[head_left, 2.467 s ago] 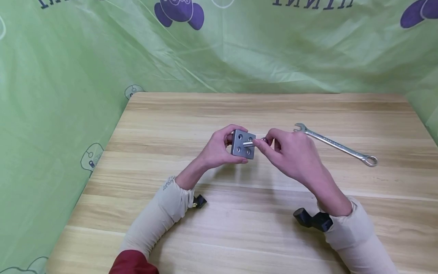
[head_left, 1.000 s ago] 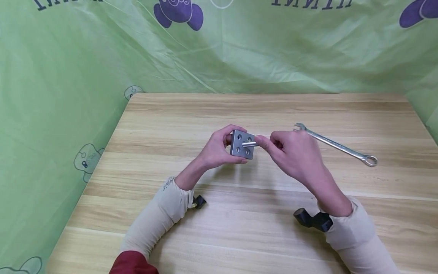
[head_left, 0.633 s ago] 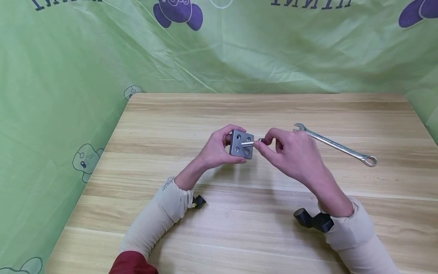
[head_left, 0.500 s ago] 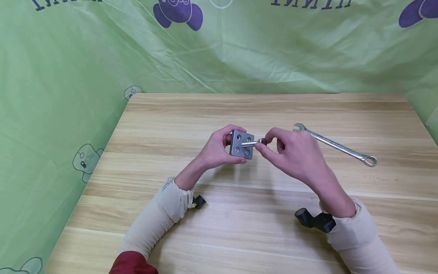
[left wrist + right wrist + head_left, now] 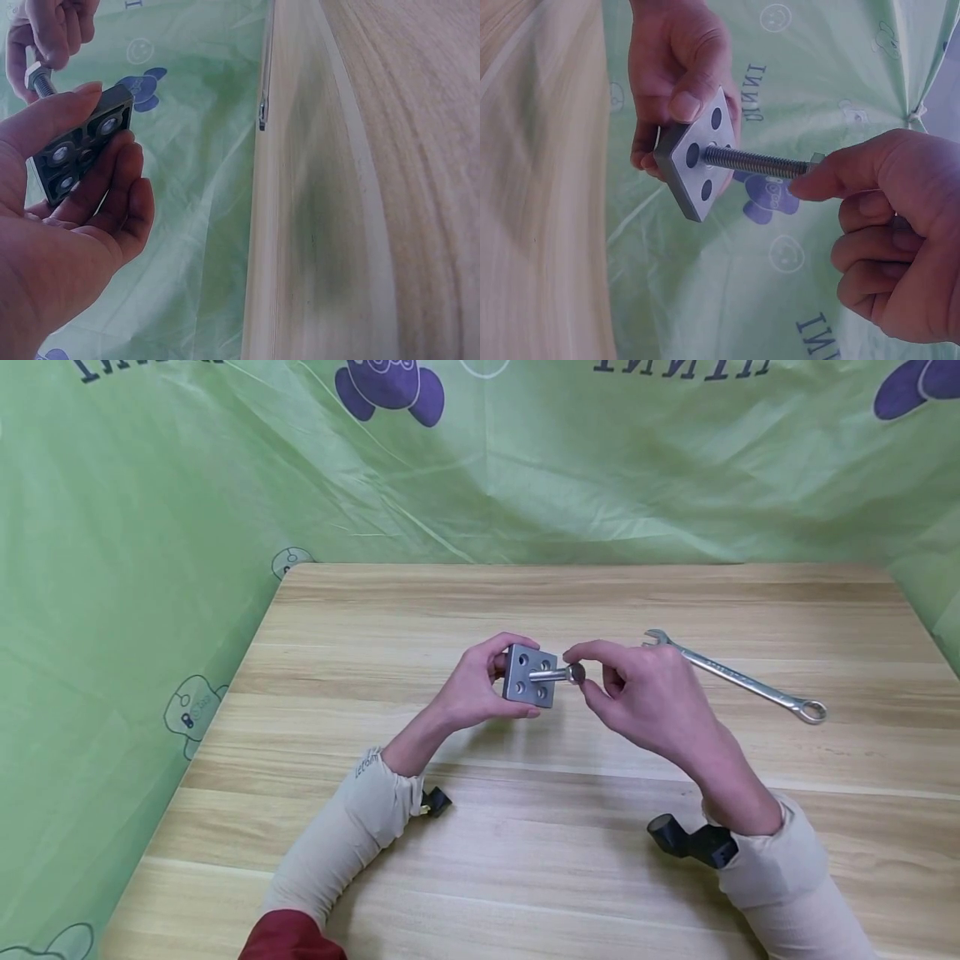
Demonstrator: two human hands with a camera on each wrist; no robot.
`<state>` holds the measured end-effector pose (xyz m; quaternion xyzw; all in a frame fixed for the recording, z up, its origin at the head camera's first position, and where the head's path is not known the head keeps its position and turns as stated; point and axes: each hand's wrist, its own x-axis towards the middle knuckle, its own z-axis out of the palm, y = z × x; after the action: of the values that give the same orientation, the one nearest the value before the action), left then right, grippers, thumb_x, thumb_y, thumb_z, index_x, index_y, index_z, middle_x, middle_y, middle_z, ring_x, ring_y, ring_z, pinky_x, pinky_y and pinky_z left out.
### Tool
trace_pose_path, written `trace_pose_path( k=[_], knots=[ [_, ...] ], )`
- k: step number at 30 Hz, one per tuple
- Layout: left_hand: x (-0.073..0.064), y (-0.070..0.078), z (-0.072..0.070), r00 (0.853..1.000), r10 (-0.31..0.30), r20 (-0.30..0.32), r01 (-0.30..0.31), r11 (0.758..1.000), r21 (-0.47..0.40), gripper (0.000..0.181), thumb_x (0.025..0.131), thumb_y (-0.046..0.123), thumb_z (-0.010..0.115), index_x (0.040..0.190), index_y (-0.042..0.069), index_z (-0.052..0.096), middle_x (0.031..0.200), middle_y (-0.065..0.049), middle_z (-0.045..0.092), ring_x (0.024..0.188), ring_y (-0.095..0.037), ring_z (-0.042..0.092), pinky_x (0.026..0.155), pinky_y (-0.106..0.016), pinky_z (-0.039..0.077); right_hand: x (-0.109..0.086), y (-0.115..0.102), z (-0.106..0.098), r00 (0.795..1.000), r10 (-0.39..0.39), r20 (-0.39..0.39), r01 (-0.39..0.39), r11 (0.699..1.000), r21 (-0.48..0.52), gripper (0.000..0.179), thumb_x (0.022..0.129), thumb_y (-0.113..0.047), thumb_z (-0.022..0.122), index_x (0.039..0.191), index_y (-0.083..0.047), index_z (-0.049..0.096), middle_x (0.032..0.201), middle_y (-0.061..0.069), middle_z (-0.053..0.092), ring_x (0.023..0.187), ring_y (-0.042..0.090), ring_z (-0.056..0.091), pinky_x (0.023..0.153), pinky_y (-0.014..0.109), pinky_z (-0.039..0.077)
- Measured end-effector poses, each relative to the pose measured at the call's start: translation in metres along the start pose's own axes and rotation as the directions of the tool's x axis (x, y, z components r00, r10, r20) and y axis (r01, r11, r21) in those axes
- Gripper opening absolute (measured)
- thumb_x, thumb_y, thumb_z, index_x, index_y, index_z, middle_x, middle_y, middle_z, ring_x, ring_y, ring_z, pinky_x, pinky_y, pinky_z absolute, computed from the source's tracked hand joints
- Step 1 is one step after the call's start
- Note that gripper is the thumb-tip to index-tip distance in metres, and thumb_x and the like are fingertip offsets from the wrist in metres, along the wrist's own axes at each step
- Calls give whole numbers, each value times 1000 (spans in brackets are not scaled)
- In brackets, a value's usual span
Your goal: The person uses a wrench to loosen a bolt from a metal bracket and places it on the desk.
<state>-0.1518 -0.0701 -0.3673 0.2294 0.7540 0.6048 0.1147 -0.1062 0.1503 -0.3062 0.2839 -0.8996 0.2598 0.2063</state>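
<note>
My left hand (image 5: pixel 480 685) grips a square grey metal plate (image 5: pixel 517 696) by its edges above the table, thumb on one edge and fingers round the other. Several holes pass through the plate. A threaded hex bolt (image 5: pixel 551 675) sticks out from the plate's middle, its end in the centre hole. With thumb and index finger, my right hand (image 5: pixel 652 693) pinches the bolt's head; its other fingers are curled. In the right wrist view a long stretch of thread on the bolt (image 5: pixel 757 161) shows between plate and head. The plate's back (image 5: pixel 86 142) faces the left wrist view.
A combination wrench (image 5: pixel 738 678) lies on the wooden table (image 5: pixel 525 877), to the right of my right hand. Green printed sheeting (image 5: pixel 225 485) hangs behind the table and along its left side. A black wrist camera (image 5: pixel 690 842) sits under my right sleeve.
My right thumb and index finger have turned about the bolt head, which now shows between their tips. Earlier they covered it more. The left hand and plate have barely moved.
</note>
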Motion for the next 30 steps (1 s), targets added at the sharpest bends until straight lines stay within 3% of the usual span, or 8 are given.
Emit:
trace_pose_path(
  k=[5,8,12,15,19,30],
  knots=[
    [0,0,0,1000,-2,-1,2,1000,8,68,62,-5,84,123,2,54,104,-22,69,82,-9,65,76,-23,51,-1,-3,-4,989,119,87,-116,992,-38,36,74,-31,78,105,-17,66,51,-5,44,46,8,35,50,23,29],
    [0,0,0,1000,-2,0,2,1000,18,69,62,-4,84,123,1,54,105,-22,69,82,-9,65,76,-23,51,0,-5,-3,974,201,102,-195,979,-62,37,74,-45,78,95,-17,67,53,-3,48,48,10,39,50,25,30],
    [0,0,1,1000,-5,3,5,1000,25,69,62,-4,84,123,2,54,104,-22,69,82,-9,66,78,-24,52,2,-6,0,960,257,110,-247,964,-104,36,81,-50,72,74,-16,66,49,-3,48,47,13,40,49,26,30],
    [1,0,1,1000,-3,4,3,1000,24,69,62,-5,84,123,2,53,104,-22,70,82,-9,66,80,-25,53,2,-7,3,956,265,123,-250,960,-130,42,89,-49,63,64,-15,62,46,-4,44,46,14,38,48,26,28],
    [1,1,2,1000,-2,4,2,1000,26,69,62,-5,84,123,1,53,102,-22,70,81,-8,66,80,-25,53,2,-8,5,962,246,114,-231,964,-135,43,92,-45,60,62,-14,60,46,-3,43,45,14,37,46,26,27],
    [0,3,1,1000,-13,5,13,1000,11,69,62,-5,84,123,1,53,105,-23,69,82,-8,66,79,-24,53,0,-5,1,988,151,44,-148,987,-63,16,81,-32,73,82,-17,69,47,-4,42,44,8,33,47,24,27]
  ],
)
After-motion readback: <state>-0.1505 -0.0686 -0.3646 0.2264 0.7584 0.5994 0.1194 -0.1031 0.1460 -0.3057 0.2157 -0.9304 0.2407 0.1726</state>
